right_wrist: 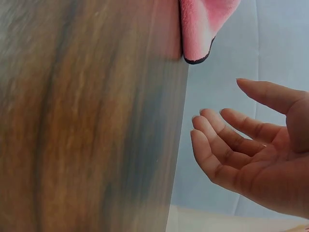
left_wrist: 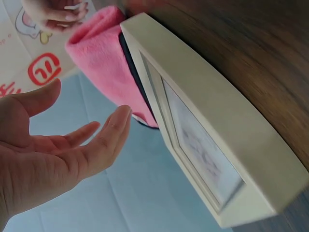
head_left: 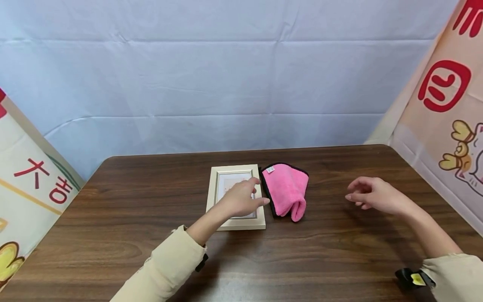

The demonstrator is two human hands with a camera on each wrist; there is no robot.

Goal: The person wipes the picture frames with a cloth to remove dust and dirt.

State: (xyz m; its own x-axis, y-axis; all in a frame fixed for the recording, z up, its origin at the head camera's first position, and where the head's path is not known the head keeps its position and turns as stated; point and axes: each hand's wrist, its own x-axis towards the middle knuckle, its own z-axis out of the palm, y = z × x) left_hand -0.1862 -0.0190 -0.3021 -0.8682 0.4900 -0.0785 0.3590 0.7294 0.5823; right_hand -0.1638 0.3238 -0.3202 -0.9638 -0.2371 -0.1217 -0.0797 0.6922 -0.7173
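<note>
While a pale blue cloth backdrop (head_left: 241,75) is hung behind it, a dark wood-grain surface (head_left: 113,235) is seen carrying 2 things side by side near its far middle. Printed banners are stood at both sides, one on the left (head_left: 26,201) and one on the right (head_left: 445,126), the latter marked with red characters and a cartoon cat. A cream picture frame (head_left: 219,197) is laid flat, and a folded pink cloth (head_left: 286,188) with a dark edge is set just beside its right side, touching or nearly touching it. The left hand (head_left: 241,199) is held over the frame with fingers relaxed and extended toward the cloth; from the left wrist view nothing is grasped, and the palm is seen apart from the frame. The right hand (head_left: 371,195) is held above the surface, well apart from the cloth, its fingers loosely curled and released, nothing held.
</note>
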